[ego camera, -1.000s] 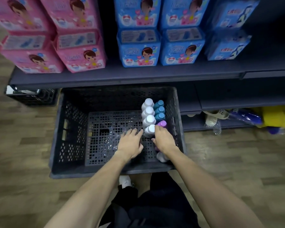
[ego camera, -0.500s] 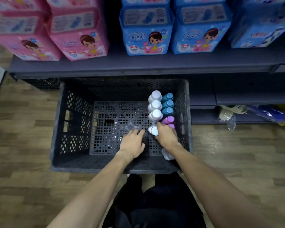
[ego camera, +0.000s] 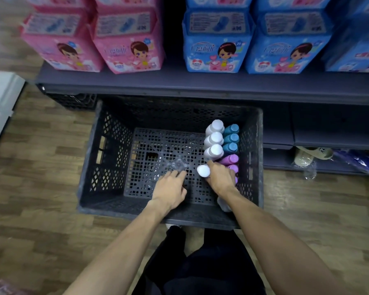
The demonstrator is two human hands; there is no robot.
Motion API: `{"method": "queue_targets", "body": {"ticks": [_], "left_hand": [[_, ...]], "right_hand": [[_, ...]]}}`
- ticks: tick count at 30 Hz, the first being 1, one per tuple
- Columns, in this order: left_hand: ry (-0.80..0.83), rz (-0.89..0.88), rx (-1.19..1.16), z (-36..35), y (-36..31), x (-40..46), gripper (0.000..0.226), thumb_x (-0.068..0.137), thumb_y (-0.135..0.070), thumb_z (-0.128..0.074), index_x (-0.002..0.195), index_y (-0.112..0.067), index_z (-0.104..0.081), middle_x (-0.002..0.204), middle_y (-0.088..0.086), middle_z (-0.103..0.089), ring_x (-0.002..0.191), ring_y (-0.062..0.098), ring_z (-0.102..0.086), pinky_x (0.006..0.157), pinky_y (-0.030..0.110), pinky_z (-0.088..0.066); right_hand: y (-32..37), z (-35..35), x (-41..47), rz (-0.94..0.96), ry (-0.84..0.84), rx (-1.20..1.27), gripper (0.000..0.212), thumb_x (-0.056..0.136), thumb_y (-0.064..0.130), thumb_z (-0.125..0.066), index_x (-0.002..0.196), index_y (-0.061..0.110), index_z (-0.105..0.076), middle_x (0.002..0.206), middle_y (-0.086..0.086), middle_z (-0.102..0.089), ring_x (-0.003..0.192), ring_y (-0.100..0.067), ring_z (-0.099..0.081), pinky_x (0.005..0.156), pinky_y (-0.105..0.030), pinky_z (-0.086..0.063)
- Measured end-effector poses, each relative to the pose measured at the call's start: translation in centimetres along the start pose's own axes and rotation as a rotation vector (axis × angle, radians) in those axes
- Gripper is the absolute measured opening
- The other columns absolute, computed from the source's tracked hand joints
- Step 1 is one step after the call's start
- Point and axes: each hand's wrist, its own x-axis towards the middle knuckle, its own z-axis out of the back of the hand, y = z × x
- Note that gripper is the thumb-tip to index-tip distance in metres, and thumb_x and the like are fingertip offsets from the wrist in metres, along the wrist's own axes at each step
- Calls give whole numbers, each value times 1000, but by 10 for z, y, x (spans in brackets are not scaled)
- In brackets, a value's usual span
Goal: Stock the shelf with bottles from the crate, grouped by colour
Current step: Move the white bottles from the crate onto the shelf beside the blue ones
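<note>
Right now my right hand (ego camera: 221, 178) is curled down among the bottles at the right side of the crate (ego camera: 107, 167), and its fingers (ego camera: 213, 165) are wrapped around the nearest white bottle (ego camera: 203, 170), whose round cap shows just left of my knuckles. That bottle stands roughly upright, long axis pointing up towards me, so I judge a straight lift will clear it from its row. My left hand (ego camera: 172, 188) is lower and to the left, fingers loosely bent over the bare grid floor of the crate; it holds nothing, and a bit of crumpled clear film (ego camera: 178, 165) lies just beyond its fingertips.

Beyond my right hand, three more white bottles (ego camera: 214, 138) run in a line away from me, each touching the next. Just beside them on the right stand three teal bottles (ego camera: 230, 138), then two purple bottles (ego camera: 229, 160) nearer me, partly hidden by my hand. Another pale bottle (ego camera: 223, 204) peeks out under my right wrist, near the crate's front wall.

So the right hand is plainly the nearer one to all the stock; the left would have to cross over. The shelf (ego camera: 179, 81) lies straight ahead and above the crate, its front edge bare below the pink packs (ego camera: 128, 50) and blue packs (ego camera: 217, 50).
</note>
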Motion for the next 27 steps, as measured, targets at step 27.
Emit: {"method": "queue_targets", "body": {"ticks": [27], "left_hand": [[-286,-264,132,104,36,-16,46,90,-31,-48,134,-18,-44,116,6,-61,107,26,-55,91,38,-43]], "right_hand": [[42,124,-69,106,-378,480,46,82,38,-76,120,20,-59,96,5,-65,88,-14,-59,70,-27,-39]]}}
